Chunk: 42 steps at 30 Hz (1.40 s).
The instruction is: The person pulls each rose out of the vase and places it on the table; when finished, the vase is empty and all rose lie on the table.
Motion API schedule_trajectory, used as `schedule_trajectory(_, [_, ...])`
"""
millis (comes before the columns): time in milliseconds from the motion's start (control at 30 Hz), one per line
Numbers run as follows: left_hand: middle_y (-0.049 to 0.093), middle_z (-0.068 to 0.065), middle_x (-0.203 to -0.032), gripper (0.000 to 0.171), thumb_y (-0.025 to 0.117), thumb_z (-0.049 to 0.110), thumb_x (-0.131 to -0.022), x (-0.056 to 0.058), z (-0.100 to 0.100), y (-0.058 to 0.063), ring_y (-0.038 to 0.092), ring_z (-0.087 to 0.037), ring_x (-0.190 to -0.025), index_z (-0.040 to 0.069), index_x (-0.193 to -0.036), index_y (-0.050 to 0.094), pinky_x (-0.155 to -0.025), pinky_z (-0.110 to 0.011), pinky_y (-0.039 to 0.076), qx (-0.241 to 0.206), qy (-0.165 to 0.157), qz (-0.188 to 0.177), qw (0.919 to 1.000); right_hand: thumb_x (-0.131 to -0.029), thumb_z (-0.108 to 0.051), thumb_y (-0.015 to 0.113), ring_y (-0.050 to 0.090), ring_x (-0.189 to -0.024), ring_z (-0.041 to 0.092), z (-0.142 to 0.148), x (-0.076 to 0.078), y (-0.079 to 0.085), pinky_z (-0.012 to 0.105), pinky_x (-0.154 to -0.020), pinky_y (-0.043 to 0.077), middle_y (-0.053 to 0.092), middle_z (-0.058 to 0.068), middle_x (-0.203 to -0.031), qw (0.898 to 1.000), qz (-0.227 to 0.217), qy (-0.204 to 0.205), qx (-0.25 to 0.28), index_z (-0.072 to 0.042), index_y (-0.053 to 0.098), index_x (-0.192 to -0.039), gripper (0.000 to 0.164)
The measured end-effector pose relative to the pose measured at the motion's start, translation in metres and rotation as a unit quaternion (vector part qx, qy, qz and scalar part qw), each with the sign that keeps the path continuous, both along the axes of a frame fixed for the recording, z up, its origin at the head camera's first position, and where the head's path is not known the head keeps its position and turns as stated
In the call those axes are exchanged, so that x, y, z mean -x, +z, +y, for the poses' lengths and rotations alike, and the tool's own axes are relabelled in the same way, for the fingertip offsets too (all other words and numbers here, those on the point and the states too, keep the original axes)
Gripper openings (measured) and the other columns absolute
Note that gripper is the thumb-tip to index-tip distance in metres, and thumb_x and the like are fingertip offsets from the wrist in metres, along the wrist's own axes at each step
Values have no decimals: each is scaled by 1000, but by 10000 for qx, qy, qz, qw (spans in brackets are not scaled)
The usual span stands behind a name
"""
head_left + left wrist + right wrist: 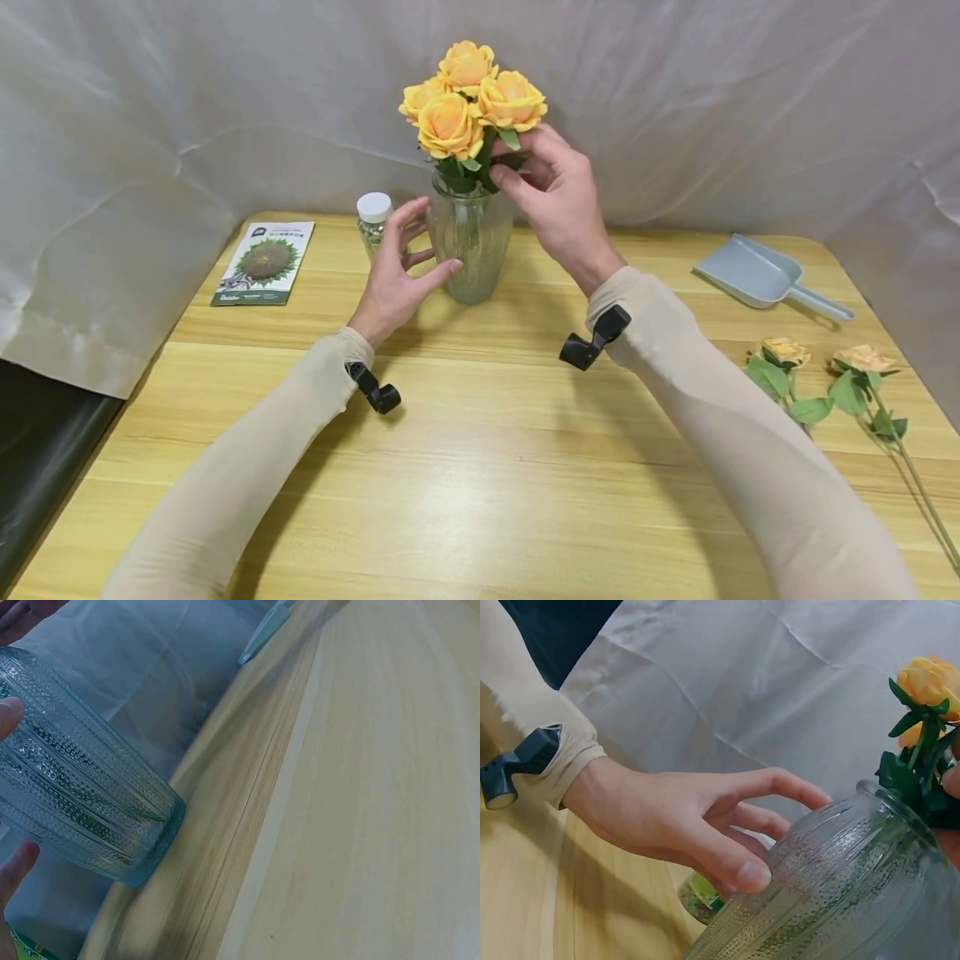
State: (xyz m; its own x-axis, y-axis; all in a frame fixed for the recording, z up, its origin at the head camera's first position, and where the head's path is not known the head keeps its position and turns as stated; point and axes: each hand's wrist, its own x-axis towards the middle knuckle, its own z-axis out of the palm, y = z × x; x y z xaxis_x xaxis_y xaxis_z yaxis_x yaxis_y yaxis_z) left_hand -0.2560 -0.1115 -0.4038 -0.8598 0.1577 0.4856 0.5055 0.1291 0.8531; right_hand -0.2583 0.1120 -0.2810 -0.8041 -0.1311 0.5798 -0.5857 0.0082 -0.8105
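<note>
A ribbed clear glass vase stands upright near the back of the table, with several yellow-orange roses in it. My left hand holds the vase from its left side, thumb on the near face and fingers curved along the side. At the vase's mouth, my right hand pinches a rose by its leafy stem just below the bloom; that grip is partly hidden by leaves. In the right wrist view, the left thumb lies against the textured glass, and green stems show through the vase.
Behind my left hand is a white-capped jar. A sunflower seed packet lies at the back left. To the right lie a grey-blue dustpan and two loose roses, one nearer and one farther right. Pale fabric hangs behind the table.
</note>
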Motion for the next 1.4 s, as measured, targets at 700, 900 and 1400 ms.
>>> schedule_trajectory(700, [43, -5, -168, 89, 86, 8, -93, 1, 1, 1, 50, -23, -152, 17, -165, 36, -117, -44, 57, -10, -11, 25, 10000, -98, 19, 59, 66, -127, 23, -4, -2, 10, 34, -107, 62, 67, 14, -140, 9928, 536, -603, 884, 4, 57, -145, 49])
schedule_trajectory(900, [44, -5, -168, 89, 87, 7, -92, 1, 0, 0, 50, -24, -152, 17, -165, 37, -117, -44, 58, -14, 15, 52, 10000, -98, 17, 63, 68, -123, 21, -5, -2, 9, 32, -105, 61, 70, 14, -133, 9915, 414, -678, 1034, 5, 62, -139, 42])
schedule_trajectory(1400, [44, -5, -168, 88, 86, 7, -93, -1, -1, 0, 50, -24, -153, 17, -165, 36, -117, -44, 57, 17, 56, 40, 10000, -99, 9, 69, 70, -125, 24, -9, -2, 1, 36, -111, 62, 69, 15, -133, 9936, 100, -645, 926, 4, 65, -132, 33])
